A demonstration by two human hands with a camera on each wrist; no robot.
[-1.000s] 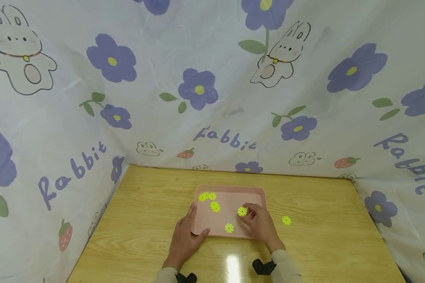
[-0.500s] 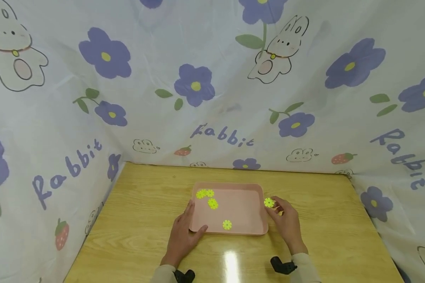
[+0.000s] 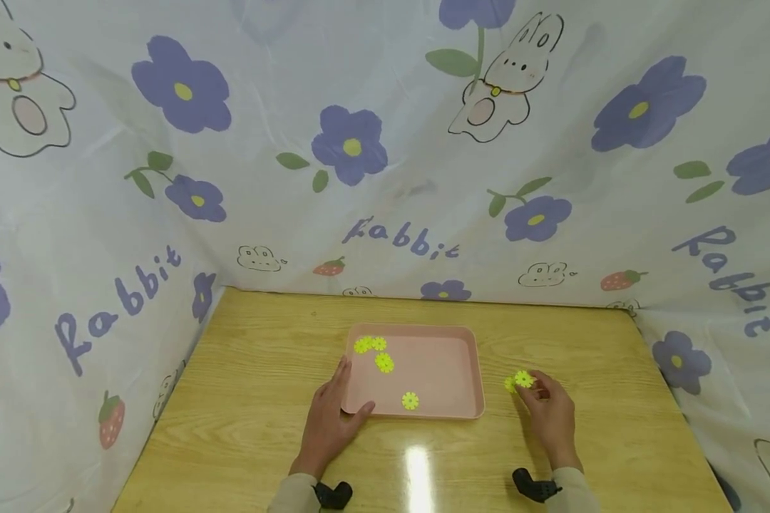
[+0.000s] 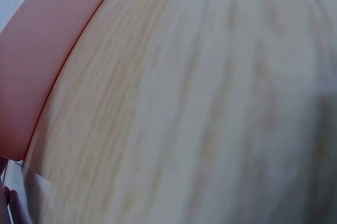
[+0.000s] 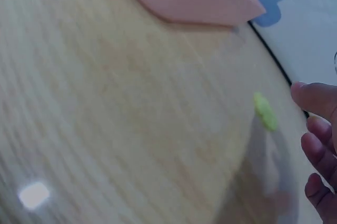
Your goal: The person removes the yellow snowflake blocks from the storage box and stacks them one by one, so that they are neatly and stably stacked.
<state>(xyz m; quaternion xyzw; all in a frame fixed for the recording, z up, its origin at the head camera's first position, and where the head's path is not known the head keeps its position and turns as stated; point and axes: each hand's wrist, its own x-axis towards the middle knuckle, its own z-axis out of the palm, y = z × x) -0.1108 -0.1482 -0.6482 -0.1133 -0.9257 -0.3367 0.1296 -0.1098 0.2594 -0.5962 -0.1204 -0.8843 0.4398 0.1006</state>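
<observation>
Pink tray [image 3: 445,374] holds yellow flowers [image 3: 410,400]; the left hand [image 3: 329,420] rests at its edge, grip relaxed, and the right hand [image 3: 555,413] pinches one bloom [image 3: 524,378] near a loose flower [image 3: 509,385].

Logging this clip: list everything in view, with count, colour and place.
Table: one, yellowish wood, foreground.
Tray: one, pink, on the table.
Flower-shaped pieces in the tray: at least four, yellow-green, mostly far left; overlaps hide the exact number.
Flower-shaped pieces outside: two, yellow-green, overlapping in the head view, right of the tray.
Printed cloth: white with purple flowers, behind and both sides.
Wrist devices: two, black, at the wrists.
Sleeves: two, beige, bottom edge.
Left hand: one, at the tray's left side.
Right hand: one, by the outside pieces.
</observation>
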